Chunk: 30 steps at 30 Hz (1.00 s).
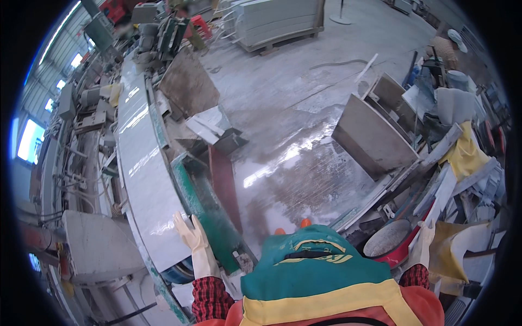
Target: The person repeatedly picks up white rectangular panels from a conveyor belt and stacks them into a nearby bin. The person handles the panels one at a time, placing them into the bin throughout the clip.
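Observation:
My left hand, in a cream rubber glove, lies with fingers spread at the near right edge of a long glossy white slab. The slab stretches away on a narrow machine bed with a green side panel. Out to the right, my right hand wears the same kind of glove. Its fingers are closed at the lower end of a long white strip, beside a red tub; the palm side is hidden.
Brownish boards lean at the right, near offcuts and a yellow cloth. Another board and white pieces stand beyond the green panel. The floor is wet. Stacked pale slabs sit on a pallet at the back.

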Motion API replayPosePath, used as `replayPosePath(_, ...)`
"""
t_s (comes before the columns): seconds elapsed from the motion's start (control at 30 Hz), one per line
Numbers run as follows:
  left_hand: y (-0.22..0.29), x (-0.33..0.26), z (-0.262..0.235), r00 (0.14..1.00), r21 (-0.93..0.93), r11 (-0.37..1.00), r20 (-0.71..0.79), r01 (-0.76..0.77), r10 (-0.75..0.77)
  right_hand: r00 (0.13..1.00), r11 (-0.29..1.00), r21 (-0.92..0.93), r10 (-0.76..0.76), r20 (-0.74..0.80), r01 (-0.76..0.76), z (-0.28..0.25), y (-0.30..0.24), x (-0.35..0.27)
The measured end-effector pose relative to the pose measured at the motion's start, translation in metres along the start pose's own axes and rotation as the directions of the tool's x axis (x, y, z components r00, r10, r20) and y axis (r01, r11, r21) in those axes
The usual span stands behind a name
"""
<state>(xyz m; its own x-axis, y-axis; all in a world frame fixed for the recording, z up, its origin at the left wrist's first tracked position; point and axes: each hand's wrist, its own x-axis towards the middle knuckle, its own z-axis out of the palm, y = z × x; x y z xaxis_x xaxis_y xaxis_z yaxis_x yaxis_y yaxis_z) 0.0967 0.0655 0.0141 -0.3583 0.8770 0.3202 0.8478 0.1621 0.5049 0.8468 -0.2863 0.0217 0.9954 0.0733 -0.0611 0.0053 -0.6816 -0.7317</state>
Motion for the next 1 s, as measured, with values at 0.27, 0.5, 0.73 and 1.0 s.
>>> replayPosePath(0.27,0.167,0.003,0.049,0.833,-0.732,0.666,0.454,0.146,0.316,0.981,0.827,0.561,-0.086,0.176,-0.028,0.068,-0.137,-0.119)
replayPosePath(0.5,0.332,-0.075,0.035,0.142,-0.371,0.487,0.885,0.791,0.444,0.641,0.764,0.624,-0.564,0.521,0.164,0.164,-0.220,-0.229)
replayPosePath(0.73,0.317,-0.074,0.038,0.383,-0.410,0.121,0.903,0.904,0.196,0.165,0.584,0.446,-0.713,0.682,0.678,0.176,-0.290,-0.292)
replayPosePath(1.0,0.276,-0.033,0.022,0.470,-0.474,0.160,0.880,0.866,0.066,-0.113,0.612,0.789,-0.789,0.603,-0.061,0.188,-0.295,-0.296)
